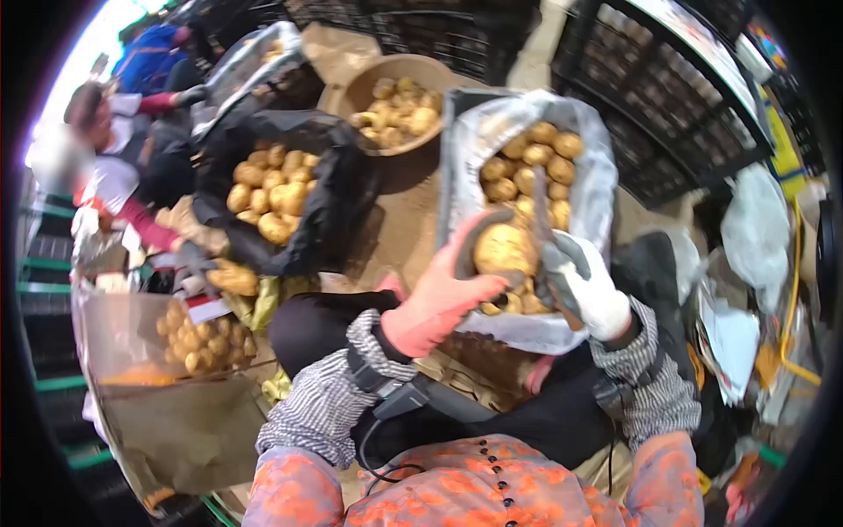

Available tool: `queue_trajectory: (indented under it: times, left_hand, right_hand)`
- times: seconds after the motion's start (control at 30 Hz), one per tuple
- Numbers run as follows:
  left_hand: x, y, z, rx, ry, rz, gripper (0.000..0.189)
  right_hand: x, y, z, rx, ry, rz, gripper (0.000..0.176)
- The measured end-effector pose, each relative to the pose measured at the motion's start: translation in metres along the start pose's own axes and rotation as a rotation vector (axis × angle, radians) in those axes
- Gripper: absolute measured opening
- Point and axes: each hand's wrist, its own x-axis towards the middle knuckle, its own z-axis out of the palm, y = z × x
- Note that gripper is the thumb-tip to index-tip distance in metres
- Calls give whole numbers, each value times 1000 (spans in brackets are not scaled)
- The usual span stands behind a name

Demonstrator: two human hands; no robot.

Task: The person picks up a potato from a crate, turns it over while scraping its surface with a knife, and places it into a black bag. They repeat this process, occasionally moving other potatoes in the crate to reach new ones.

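My left hand (448, 290), in a pink glove with grey fingertips, is closed around a large yellow potato (505, 249). My right hand (587, 285), in a white and grey glove, grips a knife (542, 206) with a long, dark, narrow blade that points away from me, close beside the potato. Both hands are over a crate lined with a pale plastic sheet (593, 145), in which many potatoes (540, 149) lie. The lower potatoes are partly hidden by my hands.
Left of the crate stands a black-lined crate (338, 176) of potatoes; behind is a brown basin (351, 88) holding more. Another person's gloved hand (195, 268) holds a potato at the left, above a potato-filled box (114, 321). Black crates (650, 79) stand at the back right.
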Motion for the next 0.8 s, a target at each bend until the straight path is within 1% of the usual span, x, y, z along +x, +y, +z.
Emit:
queue_trajectory:
  times: [0.03, 0.1, 0.17, 0.23, 0.3, 0.33, 0.37, 0.43, 0.47, 0.5, 0.53, 0.57, 0.6, 0.63, 0.67, 0.7, 0.73, 0.77, 0.8]
  left_hand:
    - [-3, 3, 3, 49, 27, -34, 77]
    - [-8, -11, -4, 236, -27, 101, 75]
    - [-6, -27, -16, 554, -51, 360, 71]
    - [1, -54, -26, 766, 129, 564, 65]
    - [-16, -26, -19, 259, 23, 179, 61]
    - [-16, -30, -24, 154, 59, 143, 56]
    - [1, -60, -36, -161, 75, 274, 51]
    - [-28, -44, -55, -201, 268, 348, 46]
    - [-51, -37, -71, -282, 261, 396, 46]
    - [-84, -20, -77, -421, 281, 533, 45]
    - [-135, 13, -76, -484, 459, 414, 42]
    - [-159, 17, -107, -573, 396, 545, 40]
    - [-176, 18, -145, -495, 274, 939, 42]
    - [-219, 38, -158, -383, 723, 988, 48]
    - [-260, 52, -177, -152, 957, 1168, 46]
    - [-306, 75, -187, -291, 602, 1262, 37]
    - [-328, 104, -183, -227, 893, 1412, 38]
    - [-354, 117, -187, -231, 841, 1533, 40]
    - [-358, 123, -178, -229, 834, 1523, 40]
  right_hand:
    - [-1, 2, 1, -38, -28, -110, 34]
    - [-13, 71, -21, -82, 119, -87, 37]
    - [2, 40, -9, -251, -147, -72, 37]
    - [4, 36, 8, -160, -144, 91, 38]
    - [8, 41, 20, -53, -114, 89, 40]
    - [8, 41, 25, -22, -74, 68, 40]
    - [12, 53, 16, 15, -80, 13, 38]
    - [27, 64, 6, 199, 127, 80, 33]
    - [34, 62, 1, 264, 232, 77, 29]
    - [40, 56, -2, 329, 345, 74, 26]
    - [55, 83, -41, 266, 234, 31, 22]
    - [56, 74, -45, 288, 232, 17, 20]
    - [53, 67, -46, 326, 201, 7, 21]
    - [50, 59, -45, 368, 175, -3, 21]
    - [39, 40, -24, 351, 235, -27, 21]
    - [35, 34, -16, 355, 238, -27, 21]
    - [31, 32, -13, 325, 282, -63, 21]
    - [27, 28, -7, 296, 328, -99, 21]
    - [23, 16, 10, 320, 415, -89, 19]
